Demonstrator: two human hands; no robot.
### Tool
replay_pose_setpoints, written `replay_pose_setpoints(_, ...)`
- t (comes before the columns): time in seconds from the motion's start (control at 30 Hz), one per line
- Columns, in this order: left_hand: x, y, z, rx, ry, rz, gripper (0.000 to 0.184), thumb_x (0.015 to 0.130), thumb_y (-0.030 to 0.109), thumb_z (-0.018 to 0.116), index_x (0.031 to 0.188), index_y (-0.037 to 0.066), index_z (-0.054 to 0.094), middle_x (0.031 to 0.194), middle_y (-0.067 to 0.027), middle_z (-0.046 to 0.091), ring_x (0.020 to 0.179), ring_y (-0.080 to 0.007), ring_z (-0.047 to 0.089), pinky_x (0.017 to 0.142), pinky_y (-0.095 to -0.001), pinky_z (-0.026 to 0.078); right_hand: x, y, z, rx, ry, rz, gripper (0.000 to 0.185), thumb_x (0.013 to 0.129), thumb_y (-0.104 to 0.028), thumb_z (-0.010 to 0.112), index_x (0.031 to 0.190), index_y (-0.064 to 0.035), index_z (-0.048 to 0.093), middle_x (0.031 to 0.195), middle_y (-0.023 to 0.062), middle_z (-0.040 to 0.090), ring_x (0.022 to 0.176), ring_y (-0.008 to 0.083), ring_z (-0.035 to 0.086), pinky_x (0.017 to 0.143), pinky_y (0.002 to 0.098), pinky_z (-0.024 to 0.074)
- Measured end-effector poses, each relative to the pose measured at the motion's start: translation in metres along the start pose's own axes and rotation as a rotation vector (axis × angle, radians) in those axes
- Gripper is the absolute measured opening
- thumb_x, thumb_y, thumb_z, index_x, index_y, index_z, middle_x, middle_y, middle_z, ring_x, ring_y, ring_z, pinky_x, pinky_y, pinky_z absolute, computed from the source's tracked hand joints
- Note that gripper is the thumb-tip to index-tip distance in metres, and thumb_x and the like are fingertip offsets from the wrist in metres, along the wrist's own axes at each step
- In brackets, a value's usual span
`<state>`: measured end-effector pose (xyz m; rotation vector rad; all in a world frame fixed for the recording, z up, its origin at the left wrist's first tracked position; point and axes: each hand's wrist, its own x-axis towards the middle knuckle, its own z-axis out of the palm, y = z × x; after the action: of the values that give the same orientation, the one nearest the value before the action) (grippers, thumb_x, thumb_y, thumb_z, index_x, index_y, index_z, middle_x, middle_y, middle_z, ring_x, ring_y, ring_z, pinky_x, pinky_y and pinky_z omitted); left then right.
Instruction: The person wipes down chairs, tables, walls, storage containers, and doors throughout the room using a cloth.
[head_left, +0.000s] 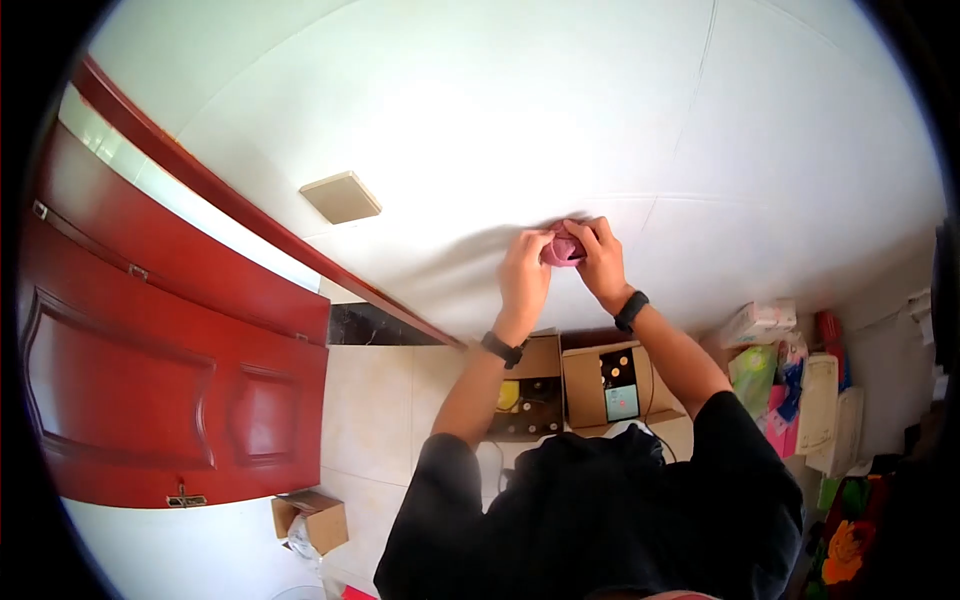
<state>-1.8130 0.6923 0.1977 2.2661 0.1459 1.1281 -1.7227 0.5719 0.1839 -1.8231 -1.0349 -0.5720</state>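
Nearest, bottom centre of frame, was the person's black tee (pixel 600 510), arms reaching up the frame, a dark wristband (pixel 502 349) on the L and a similar band (pixel 631 311) on the R. Past those, just above mid-frame and a bit R of centre, the L hand (pixel 525 272) and R hand (pixel 603 262) met on a small pink thing (pixel 563 248). It lay directly btwn the two sets of fingertips, both hands touching, so neither was nearer. Fingers were curled, not spread: L pinching its left edge, R its right, w/ the R thumb over the upper part. Looked roughly round, so no clear long axis; couldn't tell which way it pointed. A dark gap showed at its lower right. White wall (pixel 480 120) right behind; contact w/ it I couldn't confirm.

Upper left of the hands, a beige plate (pixel 341 197) on the wall. Farther off, lower centre, an open cardboard box (pixel 580 390) w/ assorted bits on the tiled floor (pixel 370 400); a red door (pixel 170 370) at far left, misc. packets (pixel 757 375) piled lower right.
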Motion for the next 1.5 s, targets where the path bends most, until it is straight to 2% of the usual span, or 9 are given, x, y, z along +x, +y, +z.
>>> replay_pose_setpoints(0.17,-0.003,0.005,-0.001,0.020,0.020,-0.056,0.038,0.070,-0.013,0.065,0.102,0.008,0.063,0.098,-0.0079,0.065,0.090,-0.0308,0.063,0.075,-0.0391,0.052,0.006,-0.008,-0.004,0.043,-0.133,0.058,0.047,0.071,0.008,0.068,0.115,-0.0082,0.063,0.104,0.0105,0.059,0.088,0.0314,0.064,0.072,0.0368,0.0555)
replay_pose_setpoints(0.43,0.069,0.080,0.005,-0.102,0.263,0.105,0.041,0.069,-0.017,0.064,0.104,0.004,0.069,0.094,-0.0065,0.064,0.083,-0.0213,0.062,0.071,-0.0333,0.051,0.082,-0.031,-0.079,0.069,0.052,-0.047,0.047,0.075,0.006,0.070,0.119,-0.0061,0.061,0.104,0.0115,0.058,0.094,0.0296,0.061,0.078,0.0349,0.0537)
replay_pose_setpoints(0.47,0.083,0.094,0.008,-0.120,0.265,0.135,0.042,0.069,-0.017,0.064,0.105,0.005,0.069,0.095,-0.0065,0.064,0.084,-0.0214,0.062,0.071,-0.0333,0.052,0.091,-0.032,-0.092,0.072,0.109,-0.056,0.038,0.084,0.003,0.058,0.120,-0.0082,0.062,0.105,0.0112,0.056,0.091,0.0250,0.062,0.074,0.0309,0.0545)
replay_pose_setpoints(0.67,0.132,0.165,0.044,-0.169,0.263,0.318,0.048,0.065,-0.014,0.064,0.107,0.010,0.071,0.098,-0.0073,0.065,0.089,-0.0250,0.062,0.074,-0.0350,0.052,0.117,-0.013,-0.156,-0.030,0.441,-0.097,0.047,0.077,0.013,0.063,0.119,-0.0081,0.064,0.103,0.0091,0.055,0.084,0.0201,0.058,0.067,0.0283,0.0511)
replay_pose_setpoints(0.93,0.058,0.133,0.115,-0.134,0.052,0.186,0.038,0.070,-0.009,0.069,0.103,0.010,0.070,0.095,-0.0093,0.066,0.089,-0.0288,0.063,0.077,-0.0372,0.051,0.031,0.068,-0.159,-0.002,0.218,0.009,0.047,0.081,0.010,0.063,0.124,-0.0091,0.062,0.105,0.0121,0.055,0.092,0.0262,0.060,0.075,0.0311,0.0530)
replay_pose_setpoints(1.03,0.044,0.127,0.119,-0.134,0.033,0.158,0.049,0.066,-0.013,0.069,0.107,0.012,0.068,0.100,-0.0059,0.063,0.085,-0.0282,0.065,0.066,-0.0376,0.054,0.015,0.076,-0.154,0.043,0.149,0.040,0.051,0.078,0.013,0.062,0.124,-0.0093,0.062,0.107,0.0115,0.056,0.091,0.0275,0.061,0.076,0.0335,0.0548)
replay_pose_setpoints(1.17,0.057,0.142,0.104,-0.043,-0.056,0.156,0.049,0.066,-0.010,0.071,0.109,0.011,0.064,0.101,-0.0084,0.062,0.088,-0.0297,0.064,0.069,-0.0383,0.053,0.028,0.075,-0.163,0.134,0.123,0.028,0.054,0.071,0.012,0.069,0.121,-0.0084,0.065,0.103,0.0120,0.057,0.091,0.0283,0.060,0.075,0.0334,0.0533)
replay_pose_setpoints(1.27,0.094,0.176,0.094,-0.004,0.051,0.255,0.050,0.066,-0.012,0.069,0.110,0.011,0.064,0.101,-0.0098,0.062,0.089,-0.0308,0.063,0.072,-0.0383,0.052,0.067,0.060,-0.190,0.136,0.182,-0.050,0.054,0.075,0.015,0.062,0.123,-0.0096,0.063,0.105,0.0099,0.055,0.085,0.0232,0.061,0.072,0.0309,0.0547)
replay_pose_setpoints(1.5,0.151,0.241,0.119,-0.082,0.166,0.369,0.050,0.064,-0.017,0.062,0.108,0.007,0.067,0.096,-0.0089,0.062,0.087,-0.0274,0.062,0.069,-0.0357,0.053,0.121,0.063,-0.258,0.051,0.415,-0.176,0.058,0.068,0.016,0.067,0.119,-0.0101,0.064,0.103,0.0094,0.055,0.085,0.0245,0.060,0.067,0.0310,0.0550)
